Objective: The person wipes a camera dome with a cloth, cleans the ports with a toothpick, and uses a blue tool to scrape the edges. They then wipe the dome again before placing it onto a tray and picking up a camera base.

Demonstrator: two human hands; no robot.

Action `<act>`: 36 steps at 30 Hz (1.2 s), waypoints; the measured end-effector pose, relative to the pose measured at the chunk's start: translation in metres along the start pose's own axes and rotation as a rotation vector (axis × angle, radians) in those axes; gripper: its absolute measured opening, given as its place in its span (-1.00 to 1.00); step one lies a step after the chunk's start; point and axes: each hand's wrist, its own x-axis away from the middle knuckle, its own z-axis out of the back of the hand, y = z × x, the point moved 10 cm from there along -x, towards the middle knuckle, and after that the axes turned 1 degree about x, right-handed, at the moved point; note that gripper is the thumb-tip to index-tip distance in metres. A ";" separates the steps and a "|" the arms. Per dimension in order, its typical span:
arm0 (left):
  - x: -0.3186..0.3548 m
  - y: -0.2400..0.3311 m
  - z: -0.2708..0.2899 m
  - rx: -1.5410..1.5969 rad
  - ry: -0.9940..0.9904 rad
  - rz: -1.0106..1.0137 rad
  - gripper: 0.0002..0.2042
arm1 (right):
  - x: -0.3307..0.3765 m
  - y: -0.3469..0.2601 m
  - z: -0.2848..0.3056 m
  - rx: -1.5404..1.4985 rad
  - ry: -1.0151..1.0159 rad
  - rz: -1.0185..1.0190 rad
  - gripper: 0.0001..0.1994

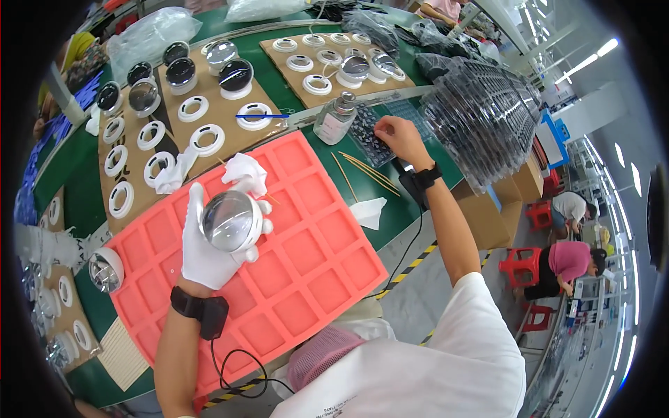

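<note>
My left hand [209, 247], in a white glove, holds a clear dome with a white base [231, 220] above a pink foam tray [300, 164]. Bare and bent at the fingers, my right hand [401, 139] is at a clear tray of small black parts [367, 132]. Its fingertips are pinched together, and whatever they may hold is too small to make out. A glass bottle with a metal top [336, 118] stands left of that tray. Several thin wooden sticks [369, 174] and a white wipe [368, 212] lie in front of it. A crumpled white cloth [245, 173] is just beyond the dome.
White rings [206, 140] and dark domes [235, 78] stand on cardboard sheets at the back. Another dome [106, 270] rests by the foam tray's left edge. Stacked clear plastic trays [481, 104] rise at the right, above cardboard boxes [488, 216]. A cable hangs from each wrist device.
</note>
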 end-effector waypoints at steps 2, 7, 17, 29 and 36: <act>-0.001 -0.001 0.003 0.016 0.017 0.007 -0.20 | 0.003 0.000 0.007 -0.053 0.010 0.012 -0.85; -0.002 0.005 0.006 0.055 -0.106 -0.017 -0.24 | 0.026 -0.039 0.013 -0.662 -0.006 -0.166 -0.87; -0.002 0.004 0.000 0.076 -0.068 0.062 -0.31 | 0.076 -0.188 -0.035 -1.409 -0.394 -0.314 -0.85; 0.001 0.007 0.011 0.061 -0.082 -0.014 -0.36 | 0.084 -0.293 -0.028 -1.174 -0.396 0.010 -0.87; -0.001 0.010 0.021 0.047 -0.004 -0.047 -0.40 | 0.084 -0.296 -0.044 -1.161 -0.419 0.007 -0.84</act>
